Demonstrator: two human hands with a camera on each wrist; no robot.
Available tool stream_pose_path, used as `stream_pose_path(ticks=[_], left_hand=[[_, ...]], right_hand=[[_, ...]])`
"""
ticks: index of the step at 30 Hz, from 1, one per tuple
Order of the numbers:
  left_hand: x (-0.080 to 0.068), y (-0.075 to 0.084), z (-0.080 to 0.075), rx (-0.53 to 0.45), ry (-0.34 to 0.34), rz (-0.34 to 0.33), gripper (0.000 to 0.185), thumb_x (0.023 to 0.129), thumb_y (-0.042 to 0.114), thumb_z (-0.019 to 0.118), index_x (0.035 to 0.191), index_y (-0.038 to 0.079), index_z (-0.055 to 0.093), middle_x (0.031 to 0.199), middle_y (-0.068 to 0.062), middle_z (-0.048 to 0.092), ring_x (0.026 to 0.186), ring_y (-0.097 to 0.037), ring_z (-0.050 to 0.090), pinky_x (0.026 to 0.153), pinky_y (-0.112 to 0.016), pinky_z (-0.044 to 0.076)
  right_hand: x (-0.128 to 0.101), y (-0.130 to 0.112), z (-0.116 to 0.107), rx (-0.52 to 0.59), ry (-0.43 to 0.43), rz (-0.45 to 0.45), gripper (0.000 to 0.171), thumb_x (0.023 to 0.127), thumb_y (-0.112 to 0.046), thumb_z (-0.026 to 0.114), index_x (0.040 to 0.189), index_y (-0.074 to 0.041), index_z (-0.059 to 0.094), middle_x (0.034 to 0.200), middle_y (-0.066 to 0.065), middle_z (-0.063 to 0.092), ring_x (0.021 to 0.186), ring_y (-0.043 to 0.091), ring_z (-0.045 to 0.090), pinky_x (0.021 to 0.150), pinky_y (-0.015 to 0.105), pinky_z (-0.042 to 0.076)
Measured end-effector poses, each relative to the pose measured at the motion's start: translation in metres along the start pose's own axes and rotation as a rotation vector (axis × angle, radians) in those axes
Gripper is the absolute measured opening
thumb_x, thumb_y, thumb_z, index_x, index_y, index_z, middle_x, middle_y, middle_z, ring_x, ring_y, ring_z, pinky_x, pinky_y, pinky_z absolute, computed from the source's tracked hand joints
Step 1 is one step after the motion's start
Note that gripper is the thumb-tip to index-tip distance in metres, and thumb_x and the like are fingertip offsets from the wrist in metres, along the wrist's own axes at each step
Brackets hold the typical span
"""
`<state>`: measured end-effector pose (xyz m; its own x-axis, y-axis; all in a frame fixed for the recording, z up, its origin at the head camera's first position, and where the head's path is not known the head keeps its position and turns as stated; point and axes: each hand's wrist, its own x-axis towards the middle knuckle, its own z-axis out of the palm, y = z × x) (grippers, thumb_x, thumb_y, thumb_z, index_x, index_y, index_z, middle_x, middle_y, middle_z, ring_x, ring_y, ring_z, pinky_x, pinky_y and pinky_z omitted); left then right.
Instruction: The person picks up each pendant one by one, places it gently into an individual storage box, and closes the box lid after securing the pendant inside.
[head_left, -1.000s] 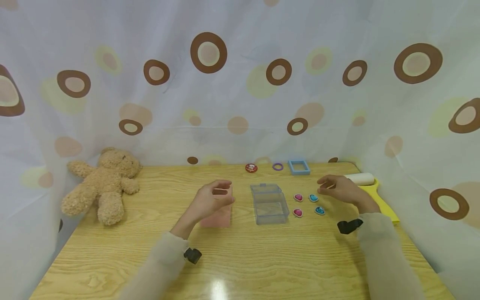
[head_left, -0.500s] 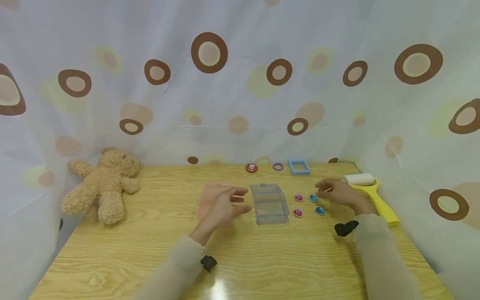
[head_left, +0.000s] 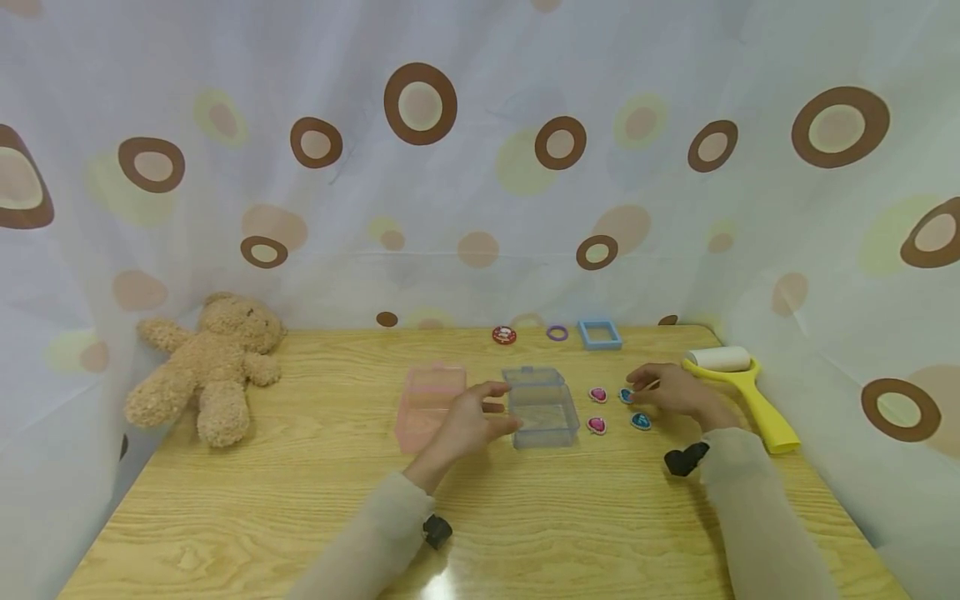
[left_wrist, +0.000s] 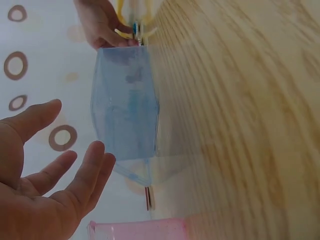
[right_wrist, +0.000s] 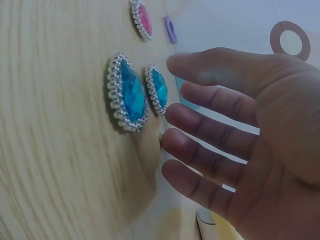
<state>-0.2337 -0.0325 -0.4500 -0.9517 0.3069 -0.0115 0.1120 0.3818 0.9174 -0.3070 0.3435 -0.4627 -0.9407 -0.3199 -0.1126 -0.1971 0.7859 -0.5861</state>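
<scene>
My left hand (head_left: 471,423), fingers loosely spread, is at the near left side of an opened clear bluish plastic box (head_left: 546,439). In the left wrist view that hand (left_wrist: 65,185) holds nothing, with the bluish box (left_wrist: 125,105) beyond its fingertips. My right hand (head_left: 675,390) reaches over two blue heart-shaped gems with beaded silver rims. Its fingertips overlap the far blue gem (head_left: 626,397); the near blue gem (head_left: 641,422) lies just below. In the right wrist view, thumb and fingers are apart beside the far gem (right_wrist: 158,90). Two pink gems (head_left: 597,426) lie left of the blue ones.
An opened pink clear box (head_left: 411,429) stands left of the bluish one, partly behind my left hand. Along the back edge are a red round badge (head_left: 504,335), a purple ring (head_left: 557,332) and a blue square frame (head_left: 600,335). A yellow-handled lint roller (head_left: 765,417) and teddy bear (head_left: 202,367) flank them.
My left hand has moved right, from over the pink box to the side of the bluish box. My right hand has shifted slightly left and down onto the far blue gem.
</scene>
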Motion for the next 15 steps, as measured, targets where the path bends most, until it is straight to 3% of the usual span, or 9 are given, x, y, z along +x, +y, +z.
stream_pose_path(ticks=[8, 15], left_hand=[[0.0018, -0.0004, 0.0070, 0.048, -0.015, -0.016, 0.058, 0.089, 0.021, 0.077, 0.141, 0.009, 0.055, 0.145, -0.015, 0.053, 0.122, -0.036, 0.062, 0.085, -0.042, 0.060], [0.0055, -0.0051, 0.0111, 0.088, -0.019, -0.012, 0.056, 0.088, 0.021, 0.077, 0.139, 0.009, 0.056, 0.141, -0.018, 0.055, 0.117, -0.035, 0.065, 0.083, -0.039, 0.061]], right_hand=[[0.0049, 0.0010, 0.0044, -0.017, -0.020, 0.059, 0.045, 0.089, -0.029, 0.074, 0.125, -0.004, 0.065, 0.114, 0.015, 0.067, 0.103, 0.029, 0.063, 0.086, 0.043, 0.053], [0.0078, 0.0033, 0.0071, -0.049, -0.021, 0.058, 0.043, 0.088, -0.030, 0.075, 0.123, -0.006, 0.068, 0.113, 0.015, 0.067, 0.101, 0.029, 0.063, 0.080, 0.040, 0.054]])
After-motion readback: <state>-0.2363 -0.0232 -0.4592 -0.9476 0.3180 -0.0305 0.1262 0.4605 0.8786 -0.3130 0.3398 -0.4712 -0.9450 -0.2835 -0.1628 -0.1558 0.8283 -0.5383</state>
